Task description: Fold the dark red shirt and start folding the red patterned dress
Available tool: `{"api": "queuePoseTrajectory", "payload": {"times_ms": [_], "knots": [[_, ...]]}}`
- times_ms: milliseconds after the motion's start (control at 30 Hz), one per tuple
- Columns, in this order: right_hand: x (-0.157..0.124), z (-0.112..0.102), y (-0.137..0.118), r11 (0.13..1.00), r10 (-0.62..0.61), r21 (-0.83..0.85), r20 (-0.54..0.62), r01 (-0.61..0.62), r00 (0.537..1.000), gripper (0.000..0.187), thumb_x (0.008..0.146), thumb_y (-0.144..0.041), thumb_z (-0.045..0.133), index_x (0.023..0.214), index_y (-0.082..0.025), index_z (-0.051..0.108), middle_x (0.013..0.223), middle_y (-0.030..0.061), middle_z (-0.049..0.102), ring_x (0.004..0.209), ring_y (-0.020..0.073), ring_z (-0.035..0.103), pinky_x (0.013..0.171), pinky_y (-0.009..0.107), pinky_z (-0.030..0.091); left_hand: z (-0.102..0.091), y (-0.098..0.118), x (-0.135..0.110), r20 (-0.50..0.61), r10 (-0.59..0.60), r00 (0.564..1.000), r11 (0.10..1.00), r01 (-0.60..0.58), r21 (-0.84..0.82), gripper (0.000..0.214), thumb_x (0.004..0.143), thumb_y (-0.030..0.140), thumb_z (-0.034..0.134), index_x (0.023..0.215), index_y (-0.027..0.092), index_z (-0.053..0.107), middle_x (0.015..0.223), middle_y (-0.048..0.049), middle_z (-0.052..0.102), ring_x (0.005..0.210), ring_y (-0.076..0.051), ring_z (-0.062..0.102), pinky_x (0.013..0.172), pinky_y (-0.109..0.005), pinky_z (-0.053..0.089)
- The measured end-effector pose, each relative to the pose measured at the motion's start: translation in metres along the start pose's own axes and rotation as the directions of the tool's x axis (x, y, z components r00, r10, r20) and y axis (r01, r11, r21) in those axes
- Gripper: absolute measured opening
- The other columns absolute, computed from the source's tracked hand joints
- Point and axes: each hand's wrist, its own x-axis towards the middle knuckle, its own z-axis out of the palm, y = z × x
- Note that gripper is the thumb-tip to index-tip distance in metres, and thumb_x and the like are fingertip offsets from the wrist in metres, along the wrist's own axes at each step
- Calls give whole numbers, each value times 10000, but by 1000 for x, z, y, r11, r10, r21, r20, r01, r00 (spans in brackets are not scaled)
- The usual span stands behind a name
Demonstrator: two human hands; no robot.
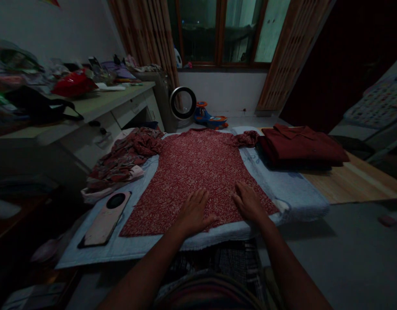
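A red blouse (198, 168) with a small pale print lies spread out on a light blue cloth (282, 189), its neck end away from me and its hem near me. My left hand (195, 213) rests flat on the lower middle of the blouse, fingers together and thumb out to the side. On the lower right part of the blouse lies my right hand (248, 200), its fingers slightly bent and pointing away. I see nothing held in either hand. The right sleeve is bunched up at the far corner.
Left of the blouse are crumpled patterned clothes (123, 159) and a phone (104, 219). Folded dark red garments (304, 146) are stacked on the right, on a wooden board (360, 176). A cluttered desk (101, 103) stands at left. Behind are a round fan (183, 103) and a blue ride-on toy (209, 117).
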Motion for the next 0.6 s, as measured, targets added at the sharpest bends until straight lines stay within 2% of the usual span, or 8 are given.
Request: {"api": "queuePoseTrajectory", "payload": {"times_ms": [133,233,300,467,533,600], "knots": [[-8,-16,33,994,28,-103,-7,-29,1000,471,948,-336,410,1344,-112,531,1423,176,521,1357,294,433,1130,487,348,-1,0,0,2,0,1000,1000,0,-6,866,881,709,396,1536,160,253,1612,-118,252,1497,-277,189,1216,-454,161],[0,-21,32,983,69,-168,-23,-71,997,404,932,-237,391,1261,-113,590,1386,178,551,1349,301,435,1132,502,331,-1,1,-1,-3,0,1000,1000,0,-15,860,885,721,373,1537,172,254,1615,-110,247,1498,-277,187,1217,-456,155],[14,-19,15,987,47,-155,-29,-51,998,384,939,-217,373,1226,-126,610,1366,172,568,1340,292,443,1133,504,325,0,1,-1,-1,1,1000,1000,-1,-22,854,891,727,347,1537,176,253,1619,-105,236,1500,-276,178,1218,-459,148],[56,9,-52,982,-189,27,-8,189,982,406,989,-243,326,1313,-161,556,1417,128,539,1362,235,427,1145,455,322,-7,4,0,21,-23,1000,999,24,-43,834,911,702,330,1535,154,256,1620,-116,227,1503,-273,164,1218,-471,150],[65,23,-67,974,-218,67,8,217,976,406,990,-240,330,1328,-181,548,1424,118,535,1363,226,429,1137,443,334,-11,7,0,36,-31,999,998,33,-55,830,911,689,350,1531,144,265,1616,-127,236,1500,-278,174,1216,-475,155],[67,34,-73,974,-218,73,29,216,975,411,979,-224,351,1338,-180,545,1430,120,528,1363,229,430,1134,441,336,-15,8,-1,45,-34,998,997,37,-69,820,914,674,370,1527,138,274,1613,-134,242,1497,-284,184,1214,-479,161]]}}
